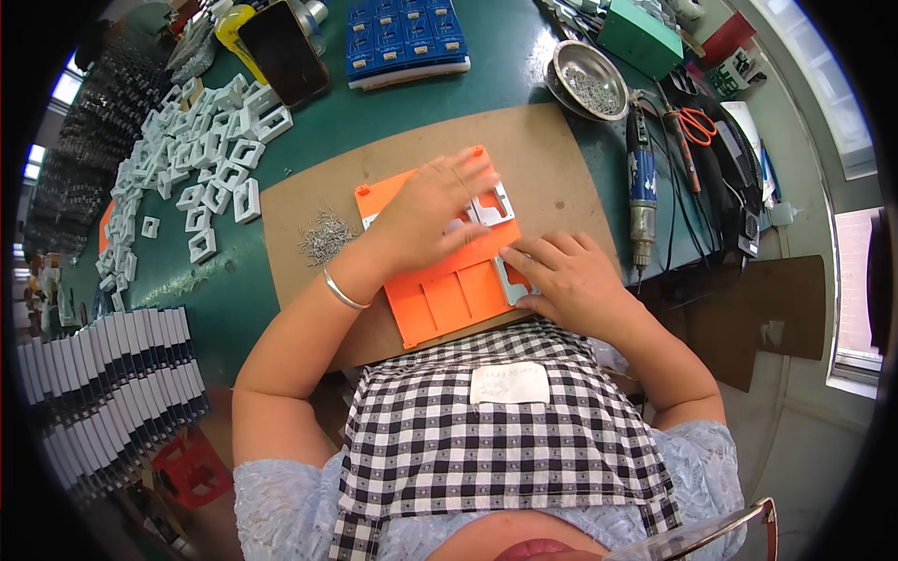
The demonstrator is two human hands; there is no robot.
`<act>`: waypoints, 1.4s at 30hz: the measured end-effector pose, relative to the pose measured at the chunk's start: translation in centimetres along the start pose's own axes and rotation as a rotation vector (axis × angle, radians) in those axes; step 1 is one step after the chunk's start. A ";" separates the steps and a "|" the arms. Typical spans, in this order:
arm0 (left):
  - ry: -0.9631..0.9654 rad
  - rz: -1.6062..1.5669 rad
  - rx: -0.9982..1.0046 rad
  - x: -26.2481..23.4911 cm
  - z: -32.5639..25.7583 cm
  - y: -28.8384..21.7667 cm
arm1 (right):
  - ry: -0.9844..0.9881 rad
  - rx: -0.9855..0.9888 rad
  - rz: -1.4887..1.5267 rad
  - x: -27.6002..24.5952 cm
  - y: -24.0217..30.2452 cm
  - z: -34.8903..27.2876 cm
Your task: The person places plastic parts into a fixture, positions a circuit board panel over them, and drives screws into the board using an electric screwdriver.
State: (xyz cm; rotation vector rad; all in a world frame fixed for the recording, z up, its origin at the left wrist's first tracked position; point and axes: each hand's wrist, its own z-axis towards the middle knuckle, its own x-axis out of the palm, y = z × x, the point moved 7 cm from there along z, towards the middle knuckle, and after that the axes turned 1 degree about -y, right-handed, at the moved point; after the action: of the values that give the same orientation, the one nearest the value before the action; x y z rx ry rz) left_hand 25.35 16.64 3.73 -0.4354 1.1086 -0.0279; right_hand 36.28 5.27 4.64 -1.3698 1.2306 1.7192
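An orange tray-like fixture (440, 262) with divided slots lies on a brown board in front of me. My left hand (435, 206) is over its upper half, fingers stretched out and thumb apart. Beside those fingers a whitish rectangular frame (505, 201) sits in the fixture; the palm hides part of that row. My right hand (571, 280) is at the lower right corner, index finger and thumb on opposite ends of another pale frame (508, 280) in a slot. Two neighbouring lower slots show bare orange.
Left of the fixture lies a pile of small screws (327, 237). Many loose pale frames (210, 154) cover the table's left. Blue parts (405, 37) stand at the back beside a phone (283, 51). At right are a metal bowl (589, 81) of screws and an electric screwdriver (642, 178).
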 end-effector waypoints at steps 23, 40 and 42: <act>-0.059 -0.029 -0.441 -3.0 1.1 7.4 | -0.130 0.150 0.403 2.1 -2.4 -1.8; -0.297 0.151 -0.650 -9.0 -17.4 8.8 | 0.046 -0.127 -0.009 0.7 1.5 0.6; -0.292 0.192 -0.613 -9.2 -17.5 8.2 | 0.038 -0.144 -0.015 0.9 1.8 0.8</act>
State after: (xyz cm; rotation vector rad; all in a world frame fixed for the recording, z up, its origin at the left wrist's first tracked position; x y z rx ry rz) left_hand 4.36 20.66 2.28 -0.8476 0.8493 0.5416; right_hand 34.09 5.26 4.33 -1.4980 1.1327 1.8091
